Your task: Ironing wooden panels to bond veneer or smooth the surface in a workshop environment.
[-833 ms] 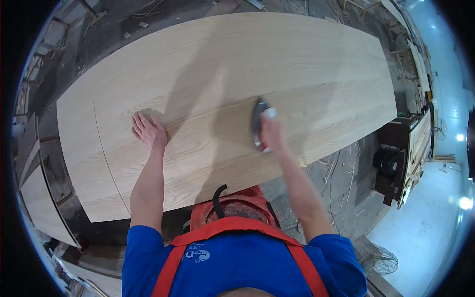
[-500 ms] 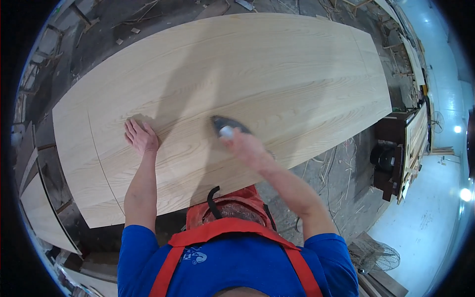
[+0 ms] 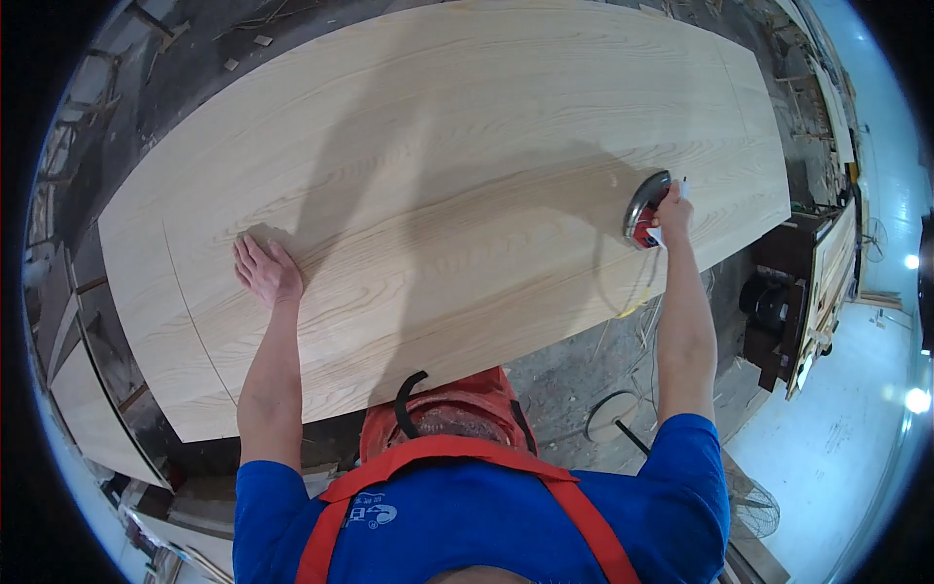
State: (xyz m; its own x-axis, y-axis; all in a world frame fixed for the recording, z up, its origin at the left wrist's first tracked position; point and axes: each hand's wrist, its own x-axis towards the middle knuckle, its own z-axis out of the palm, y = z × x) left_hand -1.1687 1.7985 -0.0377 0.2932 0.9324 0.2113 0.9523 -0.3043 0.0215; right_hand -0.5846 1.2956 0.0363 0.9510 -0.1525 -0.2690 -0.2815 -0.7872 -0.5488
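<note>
Gliding the iron (image 3: pixel 642 208) flat should work best; the right hand (image 3: pixel 674 211) grips it over the wood panel (image 3: pixel 506 117), right of centre, contact hard to judge; the left hand (image 3: pixel 269 273) lies spread.

matt, grained wood panel (image 3: pixel 457 234); iron (image 3: pixel 643 202) with glossy metal; matt cloth shirt (image 3: pixel 457 506).

The one view (a head-worn fisheye) looks down past the chest (image 3: pixel 467 506) at the nearby wooden panel (image 3: pixel 457 224).
</note>
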